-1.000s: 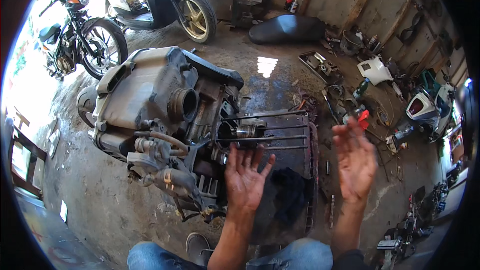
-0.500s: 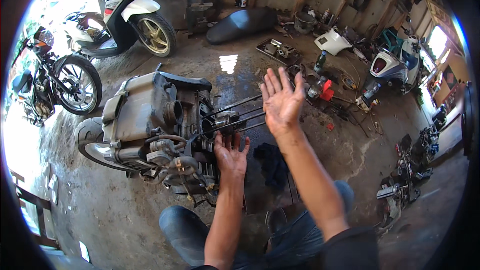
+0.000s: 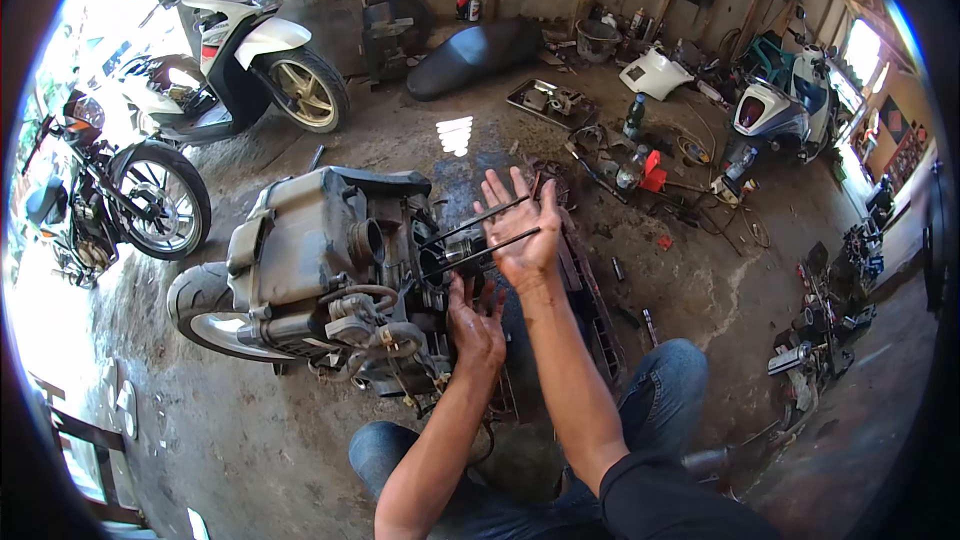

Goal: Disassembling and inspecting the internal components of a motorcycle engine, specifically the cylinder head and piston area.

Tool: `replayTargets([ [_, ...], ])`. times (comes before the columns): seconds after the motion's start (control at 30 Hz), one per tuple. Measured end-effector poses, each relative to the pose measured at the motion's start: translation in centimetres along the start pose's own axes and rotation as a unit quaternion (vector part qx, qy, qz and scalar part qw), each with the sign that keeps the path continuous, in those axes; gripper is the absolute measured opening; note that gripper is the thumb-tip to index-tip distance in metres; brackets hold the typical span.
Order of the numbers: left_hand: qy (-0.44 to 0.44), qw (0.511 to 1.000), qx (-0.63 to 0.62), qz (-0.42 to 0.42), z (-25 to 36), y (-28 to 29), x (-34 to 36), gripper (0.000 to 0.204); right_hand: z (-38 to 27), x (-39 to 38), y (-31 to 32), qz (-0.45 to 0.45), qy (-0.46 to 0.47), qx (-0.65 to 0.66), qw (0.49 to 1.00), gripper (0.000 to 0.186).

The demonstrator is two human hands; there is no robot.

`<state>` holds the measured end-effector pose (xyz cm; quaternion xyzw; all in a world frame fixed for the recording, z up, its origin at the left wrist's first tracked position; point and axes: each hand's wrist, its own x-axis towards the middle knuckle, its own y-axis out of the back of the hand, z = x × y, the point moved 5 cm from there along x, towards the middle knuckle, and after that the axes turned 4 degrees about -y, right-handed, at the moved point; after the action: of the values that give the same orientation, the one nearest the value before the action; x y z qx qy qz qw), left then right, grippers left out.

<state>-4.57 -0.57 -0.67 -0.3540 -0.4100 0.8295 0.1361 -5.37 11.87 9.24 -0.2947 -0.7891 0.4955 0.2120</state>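
Note:
A scooter engine (image 3: 295, 230) lies before me with its rear wheel (image 3: 200, 300) attached. Long dark studs (image 3: 490, 252) stick out to the right from its opening, and a metallic piston (image 3: 458, 248) sits between them. My left hand (image 3: 477, 325) is at the lower side of the piston, palm up with fingers apart; the fingertips are partly hidden against the engine. My right hand (image 3: 522, 245) is spread open, palm up, behind the stud ends, which cross in front of its palm and fingers. I cannot tell whether it touches them.
Two motorbikes stand at the left: a white scooter (image 3: 250, 50) and a dark motorcycle (image 3: 140, 180). Further off lie a black seat (image 3: 475, 55), a metal tray of parts (image 3: 552, 103) and a green bottle (image 3: 634, 115). A reddish slatted rack (image 3: 590, 300) lies beside my right forearm.
My right hand has moved left toward the engine, so the studs now cross its palm. My left hand stays by the piston, its fingers a little more bent. The whole view has shifted slightly.

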Motion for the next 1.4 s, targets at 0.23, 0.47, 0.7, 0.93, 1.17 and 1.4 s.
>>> replayTargets([
  [0.23, -0.009, 0.999, -0.045, -0.006, -0.4, -0.3, -0.4, 0.039, 0.7, 2.0, -2.4, -0.146, 0.05, 0.119, 0.981, 0.072],
  [0.47, -0.011, 0.999, -0.039, -0.012, -0.3, 0.1, -0.2, 0.038, 1.4, 3.0, -0.7, -0.054, 0.102, 0.089, 0.989, 0.073],
  [0.7, -0.018, 0.997, -0.075, -0.033, -0.1, 0.1, -0.4, 0.036, 2.1, 2.9, -0.4, -0.04, 0.152, 0.074, 0.985, 0.072],
  [0.93, -0.012, 0.997, -0.072, -0.019, -0.5, 0.1, -0.9, 0.035, 3.0, 3.4, 0.5, -0.008, 0.025, 0.139, 0.99, 0.083],
  [1.17, 0.002, 0.997, -0.076, -0.009, -0.8, 0.8, -0.3, 0.037, 1.4, 3.1, -1.0, -0.024, 0.151, 0.107, 0.982, 0.078],
  [1.4, -0.016, 0.996, -0.08, -0.048, -1.0, 0.4, -0.2, 0.036, 1.8, 3.3, -0.4, -0.037, 0.101, 0.127, 0.986, 0.077],
])
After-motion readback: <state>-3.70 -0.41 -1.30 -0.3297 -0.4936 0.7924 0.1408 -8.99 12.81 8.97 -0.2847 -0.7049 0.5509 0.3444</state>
